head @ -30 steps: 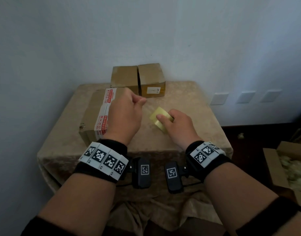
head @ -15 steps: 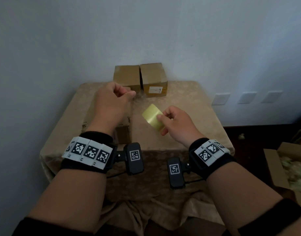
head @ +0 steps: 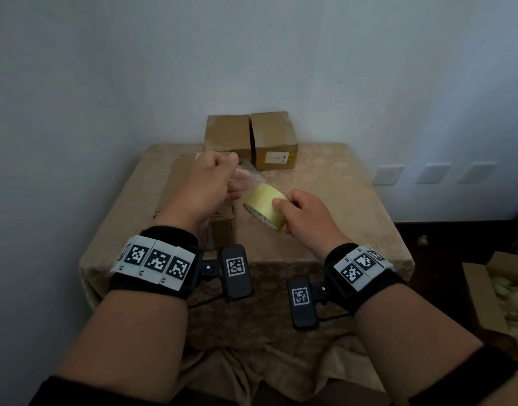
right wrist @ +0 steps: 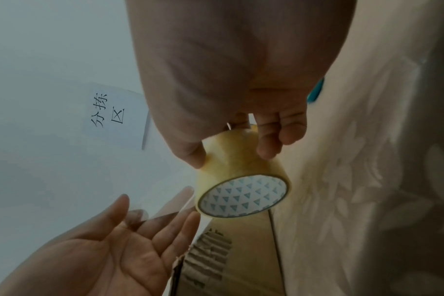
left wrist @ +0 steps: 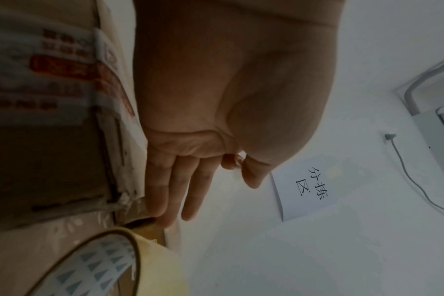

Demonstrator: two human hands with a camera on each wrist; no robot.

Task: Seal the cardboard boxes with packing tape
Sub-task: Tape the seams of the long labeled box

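My right hand (head: 284, 215) grips a yellowish tape roll (head: 265, 205) above the table; its patterned core shows in the right wrist view (right wrist: 241, 195). A short clear tape strip (head: 247, 175) runs from the roll up to my left hand (head: 235, 167), which pinches its free end between thumb and forefinger (left wrist: 235, 162), the other fingers straight. Below my left hand lies a large cardboard box (head: 175, 186) with red-printed tape (left wrist: 64, 68) on it. Two small cardboard boxes (head: 228, 133) (head: 273, 139) stand against the wall at the back.
The table (head: 325, 200) wears a beige patterned cloth and stands in a corner of the walls. An open carton with filling (head: 500, 297) sits on the floor at the right. A paper sign (left wrist: 304, 188) hangs on the wall, with wall plates (head: 388, 174) lower right.
My right hand has lifted and turned the roll. My left hand rose from the large box, and a clear strip now stretches between it and the roll.
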